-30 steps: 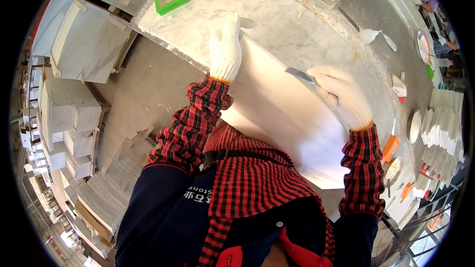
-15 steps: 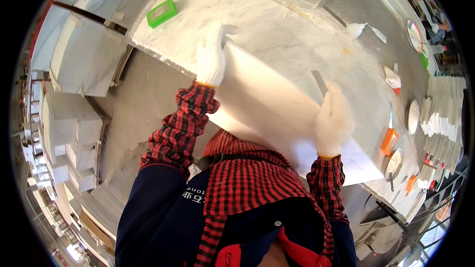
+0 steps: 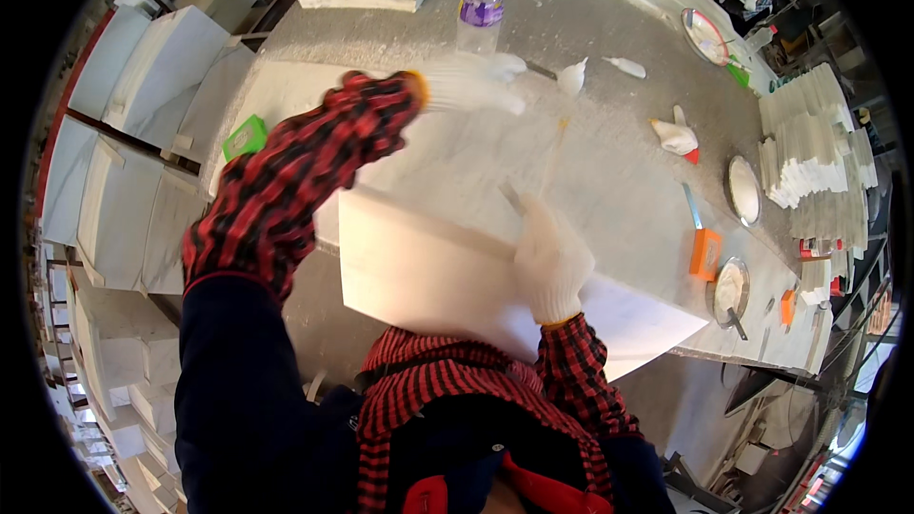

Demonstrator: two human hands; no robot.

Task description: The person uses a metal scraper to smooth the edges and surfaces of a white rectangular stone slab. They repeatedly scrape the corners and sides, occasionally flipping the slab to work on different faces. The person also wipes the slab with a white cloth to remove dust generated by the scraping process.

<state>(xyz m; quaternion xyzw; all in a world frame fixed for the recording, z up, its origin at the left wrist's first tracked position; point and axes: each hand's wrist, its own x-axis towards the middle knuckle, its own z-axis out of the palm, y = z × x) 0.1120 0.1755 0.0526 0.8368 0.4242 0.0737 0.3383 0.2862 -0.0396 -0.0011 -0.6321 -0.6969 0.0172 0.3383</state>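
Observation:
My right hand (image 3: 555, 262), in a white knit glove, is closed around a flat grey metal blade (image 3: 511, 196) that sticks out past the fingers. That hand lies against a pale marble slab (image 3: 409, 262), which extends over the table's near edge in front of my apron. My left hand (image 3: 471, 82), also gloved and slightly blurred, reaches over the table with fingers stretched and apart, and nothing shows in it. Just beyond its fingertips are a dark thin strip (image 3: 542, 70) and a white squeeze bottle (image 3: 572, 78) with a pointed tip.
A clear bottle with a purple label (image 3: 481, 11) stands behind my left hand. A green block (image 3: 245, 137) sits at left, an orange block (image 3: 705, 254) at right. Near it are bowls of white paste (image 3: 729, 290). Stacked slabs (image 3: 804, 138) stand at the right; people work far right.
My left hand has let go of the slab's left end and moved right across the table toward the squeeze bottle. My right hand keeps the blade. The view has shifted.

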